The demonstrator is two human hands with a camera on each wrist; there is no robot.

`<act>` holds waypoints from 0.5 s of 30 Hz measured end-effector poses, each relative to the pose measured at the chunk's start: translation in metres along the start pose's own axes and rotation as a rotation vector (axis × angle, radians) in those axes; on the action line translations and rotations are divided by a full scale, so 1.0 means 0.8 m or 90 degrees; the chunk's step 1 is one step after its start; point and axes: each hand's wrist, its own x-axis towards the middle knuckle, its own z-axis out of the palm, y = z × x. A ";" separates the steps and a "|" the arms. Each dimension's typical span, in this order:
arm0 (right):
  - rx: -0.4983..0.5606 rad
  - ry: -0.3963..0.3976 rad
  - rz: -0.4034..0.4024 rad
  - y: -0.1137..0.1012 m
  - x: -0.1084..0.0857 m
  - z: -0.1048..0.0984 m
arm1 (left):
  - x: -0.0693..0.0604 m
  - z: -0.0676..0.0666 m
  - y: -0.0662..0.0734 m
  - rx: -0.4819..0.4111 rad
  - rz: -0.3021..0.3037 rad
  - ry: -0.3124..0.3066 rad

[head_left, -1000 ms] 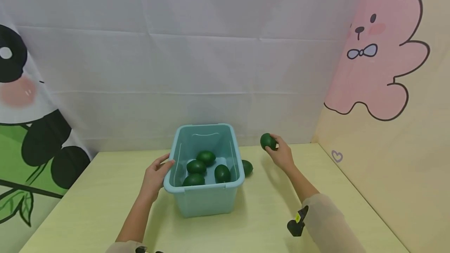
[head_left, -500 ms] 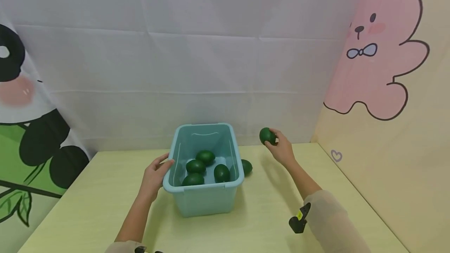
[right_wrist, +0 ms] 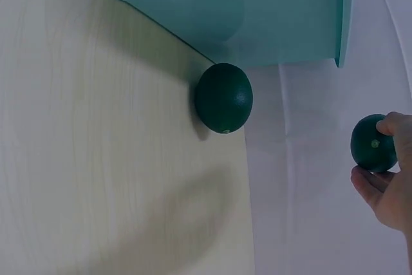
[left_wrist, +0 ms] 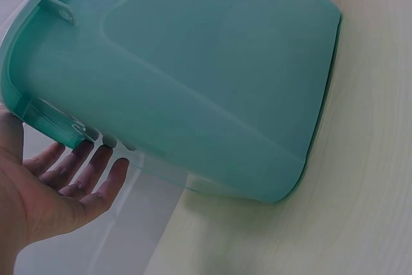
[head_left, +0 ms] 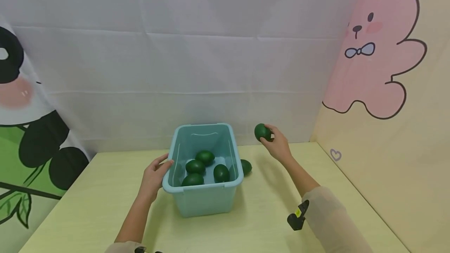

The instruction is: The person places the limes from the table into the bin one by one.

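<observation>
A light teal plastic bin [head_left: 207,200] stands on the table with several dark green avocados inside, among them one avocado [head_left: 221,173] at its right. My left hand [head_left: 153,177] holds the bin's left rim, its thumb at the rim and its fingers against the outer side; the left wrist view shows those fingers [left_wrist: 77,175] curved under the rim. To the right of the bin, raised above the table, my right hand [head_left: 279,145] grips an avocado [head_left: 261,132] between thumb and fingers. Another avocado [right_wrist: 223,98] lies on the table beside the bin's right wall, partly hidden in the head view.
The pale yellow table [head_left: 267,221] ends at a white cloth backdrop [head_left: 211,61] close behind the bin. A wall with a painted pink bear [head_left: 379,61] borders the right side, and a panda picture [head_left: 38,139] the left.
My right hand has risen slightly and shifted left with the avocado, towards the bin. My left hand and the bin have stayed in place.
</observation>
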 end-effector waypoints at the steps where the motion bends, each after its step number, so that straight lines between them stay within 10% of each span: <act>1: 0.000 0.001 -0.002 -0.002 0.000 0.000 | 0.000 0.000 0.000 0.000 0.000 0.000; 15: 0.028 -0.017 -0.008 -0.030 0.006 0.006 | 0.003 0.001 -0.003 -0.002 0.002 0.001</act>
